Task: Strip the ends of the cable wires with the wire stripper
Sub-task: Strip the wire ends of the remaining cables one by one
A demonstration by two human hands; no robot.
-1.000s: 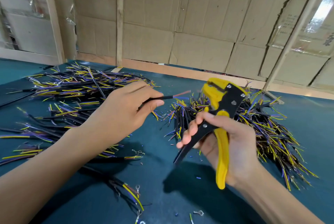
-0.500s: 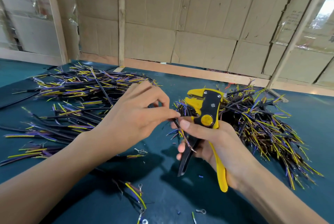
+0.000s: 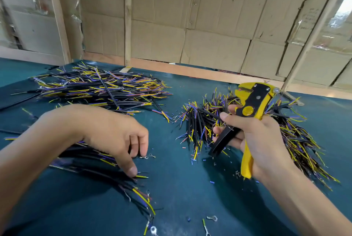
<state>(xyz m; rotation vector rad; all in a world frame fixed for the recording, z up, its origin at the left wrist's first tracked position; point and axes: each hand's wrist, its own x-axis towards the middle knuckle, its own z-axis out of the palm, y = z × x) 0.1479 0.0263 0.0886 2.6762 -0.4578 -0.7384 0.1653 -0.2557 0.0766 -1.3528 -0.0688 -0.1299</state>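
— Where the left edge cuts the frame, what do you log first?

— Item one: my left forearm, cut off at the edge. It covers much of a near bundle of black cables [image 3: 91, 161] lying on the teal table [image 3: 181, 188]. My left hand [image 3: 114, 136] reaches down onto that bundle, fingers curled downward, thumb tip touching a yellow-tipped wire [image 3: 142, 176]. Whether it actually pinches a cable, I cannot tell; the palm hides the contact.

— Behind it?

— Item two: a broad far pile of cables [image 3: 101, 87], black sheaths with yellow, purple and orange ends. Individual wire tips are too fine to judge as stripped or not.

— Middle of the table?

— Item three: loose ring terminals [image 3: 147, 157] and small insulation scraps, scattered.

— And right?

— Item four: my right hand [image 3: 259, 140], fingers wrapped around the handles of the yellow-and-black wire stripper [image 3: 251, 106], held upright above the table. Its head stands in front of a third heap of cables [image 3: 200, 121], blocking part of it. The stripper's mouth holds no wire that I can see. Backdrop: a cardboard wall [image 3: 209, 26] with wooden battens.
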